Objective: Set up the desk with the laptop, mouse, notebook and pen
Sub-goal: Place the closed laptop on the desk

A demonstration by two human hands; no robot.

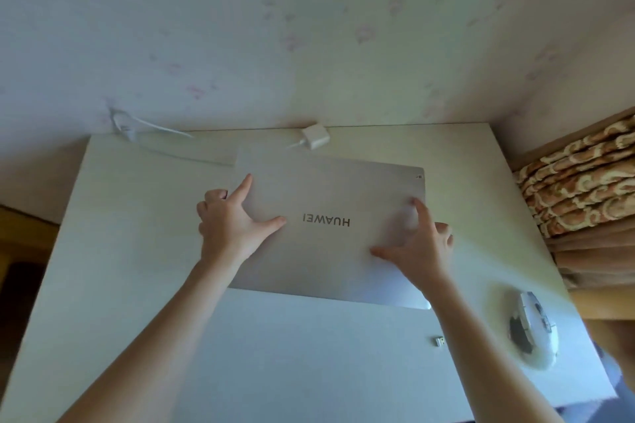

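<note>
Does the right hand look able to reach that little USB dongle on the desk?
Probably yes. The dongle lies in the open on the desk, beside the right forearm, with nothing over it. The right hand would first have to leave the laptop.

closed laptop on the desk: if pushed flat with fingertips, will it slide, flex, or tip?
The laptop is a thin, flat, closed slab lying on the smooth desk, so it likely slides rather than tips. Its lid looks rigid, probably little flex. Left hand and right hand touch its sleek top; fingers might slip.

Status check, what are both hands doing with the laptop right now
Left hand and right hand open, fingers spread on the closed laptop. Laptop flat on desk, askew. White charger just behind it; mouse and USB dongle lie apart, right.
</note>
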